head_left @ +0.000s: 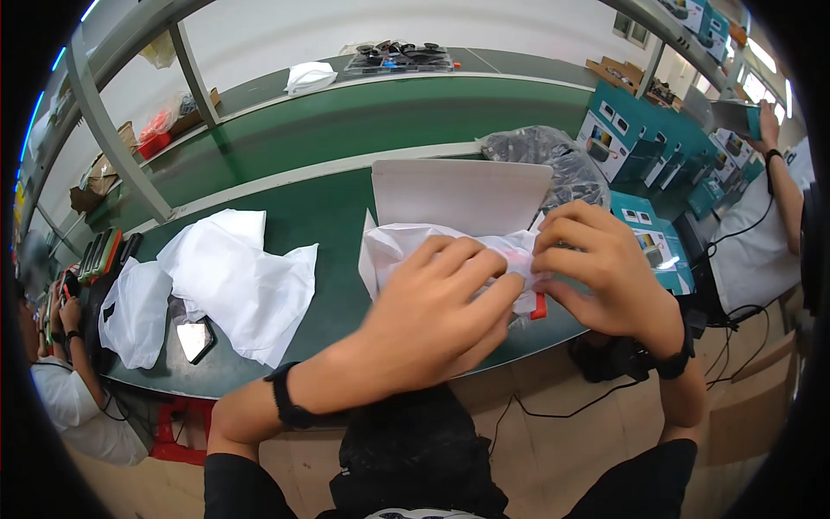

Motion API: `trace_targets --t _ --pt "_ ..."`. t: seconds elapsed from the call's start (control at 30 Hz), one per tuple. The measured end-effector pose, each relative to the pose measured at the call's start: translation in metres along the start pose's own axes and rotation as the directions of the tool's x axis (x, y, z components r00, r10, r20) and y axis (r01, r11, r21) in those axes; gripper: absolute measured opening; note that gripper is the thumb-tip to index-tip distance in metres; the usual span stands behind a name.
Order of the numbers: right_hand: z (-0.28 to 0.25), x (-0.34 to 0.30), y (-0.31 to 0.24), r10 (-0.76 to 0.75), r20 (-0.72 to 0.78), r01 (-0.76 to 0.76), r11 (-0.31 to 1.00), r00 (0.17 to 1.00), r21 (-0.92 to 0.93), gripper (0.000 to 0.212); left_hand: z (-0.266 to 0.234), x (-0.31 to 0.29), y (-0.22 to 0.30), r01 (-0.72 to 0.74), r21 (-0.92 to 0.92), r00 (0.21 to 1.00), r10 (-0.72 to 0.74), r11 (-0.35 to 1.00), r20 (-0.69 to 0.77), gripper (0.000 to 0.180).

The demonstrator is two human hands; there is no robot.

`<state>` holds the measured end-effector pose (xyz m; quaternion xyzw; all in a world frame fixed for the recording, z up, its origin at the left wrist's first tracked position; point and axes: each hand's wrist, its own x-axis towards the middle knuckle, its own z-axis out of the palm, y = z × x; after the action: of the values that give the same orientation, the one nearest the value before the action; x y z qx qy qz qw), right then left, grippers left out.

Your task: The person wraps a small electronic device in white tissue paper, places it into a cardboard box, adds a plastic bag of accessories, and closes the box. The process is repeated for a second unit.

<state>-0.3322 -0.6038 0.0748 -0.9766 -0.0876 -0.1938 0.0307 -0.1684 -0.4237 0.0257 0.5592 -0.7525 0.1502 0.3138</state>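
Note:
An open white box [461,199] stands on the green workbench with its lid raised at the back. Thin white bag material [405,240] bulges up inside it, with a pinkish tint between my hands. My left hand [445,303] reaches across the box front, its fingers bent and closed on the bag. From the right, my right hand [601,268] pinches the same bag with thumb and fingers, close to the left fingertips. A small red-orange piece [540,306] shows below the right fingers at the box's front corner. Whatever lies inside the bag is hidden.
White bags [238,281] and a dark-edged, shiny flat piece [196,340] lie left. Behind the box is a grey plastic bag [553,164]; teal printed boxes [618,130] stand right. Co-workers sit at both sides. A metal shelf frame [117,138] rises at left.

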Motion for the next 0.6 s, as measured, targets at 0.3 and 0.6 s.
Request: trace_targets --t 0.3,0.6 --pt "0.037 -0.021 -0.005 0.193 -0.409 -0.166 0.981 0.892 0.101 0.033 0.006 0.002 0.0 0.352 0.199 0.933 -0.36 0.915 0.005 0.036" --pt "0.023 -0.021 -0.001 0.219 -0.436 -0.133 0.967 0.873 0.219 0.015 0.0 0.021 0.006 0.379 0.287 0.903 -0.42 0.88 0.093 0.035"
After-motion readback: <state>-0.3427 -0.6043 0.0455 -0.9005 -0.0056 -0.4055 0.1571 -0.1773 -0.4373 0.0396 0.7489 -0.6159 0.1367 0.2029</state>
